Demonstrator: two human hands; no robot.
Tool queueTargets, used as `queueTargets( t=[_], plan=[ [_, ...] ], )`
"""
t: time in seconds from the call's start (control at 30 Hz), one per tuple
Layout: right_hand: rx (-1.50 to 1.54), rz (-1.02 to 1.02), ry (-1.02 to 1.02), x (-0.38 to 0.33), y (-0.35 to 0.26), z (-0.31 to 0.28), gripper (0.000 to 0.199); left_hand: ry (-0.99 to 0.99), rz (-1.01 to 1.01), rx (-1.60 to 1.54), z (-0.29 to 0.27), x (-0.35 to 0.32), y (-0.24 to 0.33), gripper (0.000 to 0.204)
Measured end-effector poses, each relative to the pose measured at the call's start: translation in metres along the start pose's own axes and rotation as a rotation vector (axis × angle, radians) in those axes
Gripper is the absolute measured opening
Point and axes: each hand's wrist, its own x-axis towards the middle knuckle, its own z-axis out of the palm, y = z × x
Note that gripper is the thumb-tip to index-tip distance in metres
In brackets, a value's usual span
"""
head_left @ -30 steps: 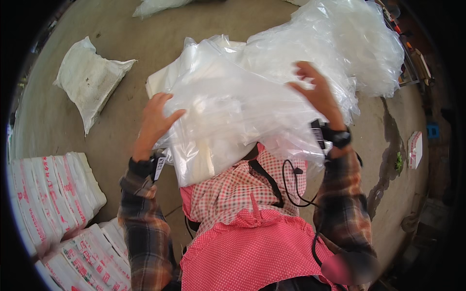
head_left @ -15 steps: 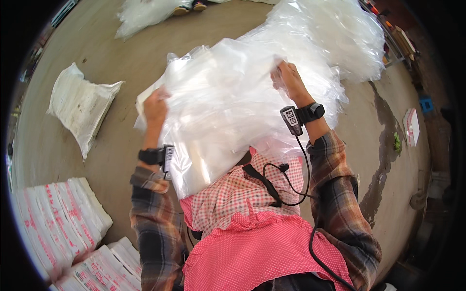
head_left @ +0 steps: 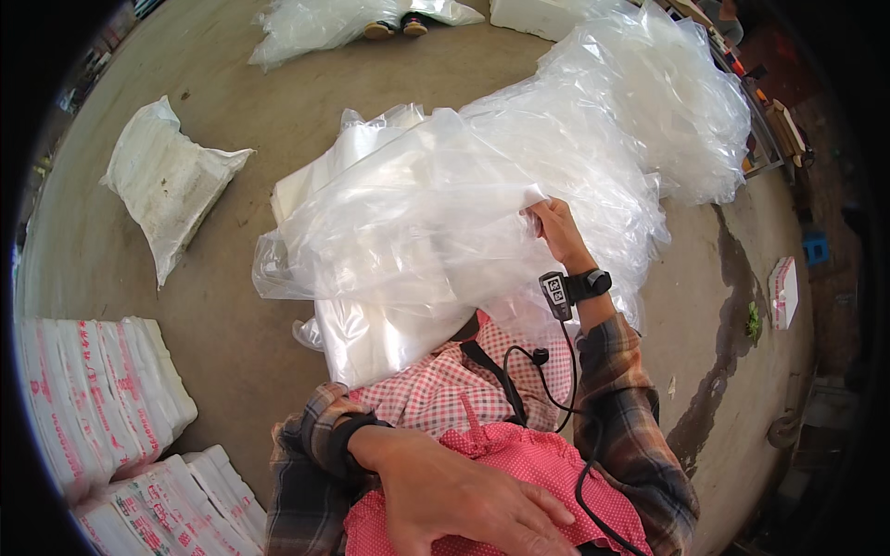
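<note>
A heap of thin transparent plastic bags [head_left: 408,213] spreads in front of me, with one loose bag lying rumpled over a flatter stack. My right hand [head_left: 558,230] pinches the loose plastic bag by its edge, near the middle of the heap. My left hand [head_left: 464,491] is low in front of my red dotted apron [head_left: 593,482], palm down with fingers stretched out and nothing seen in it. Whether it touches the apron I cannot tell. A small device with a black cable is strapped to my right wrist.
A filled white woven sack [head_left: 176,176] lies on the concrete floor to the left. Stacked white packs with red print [head_left: 102,398] stand at the lower left. More plastic [head_left: 658,102] piles up at the far right. A person's shoes [head_left: 397,28] show at the far edge.
My left hand has let go of the plastic and come back toward my body. My right hand still grips the bag, whose left side has dropped onto the heap.
</note>
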Motion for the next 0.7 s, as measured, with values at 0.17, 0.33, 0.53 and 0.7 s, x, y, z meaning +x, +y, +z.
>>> queueTargets(
  t=[0.17, 0.33, 0.53, 0.7],
  plan=[
    [-0.041, -0.026, -0.001, -0.011, -0.006, -0.002, 0.025, 0.046, 0.045, -0.196, -0.009, -0.015, 0.002, 0.072],
    [-0.012, -0.001, -0.004, -0.011, -0.006, -0.001, 0.022, 0.047, 0.111, -0.062, -0.001, 0.002, -0.012, 0.068],
    [-0.050, -0.003, -0.014, -0.013, 0.000, 0.002, 0.023, 0.042, -0.039, -0.069, -0.003, 0.008, -0.023, 0.054],
    [-0.046, -0.017, -0.016, -0.015, 0.001, 0.003, 0.025, 0.052, -0.048, -0.097, -0.002, 0.022, -0.011, 0.047]
  ],
)
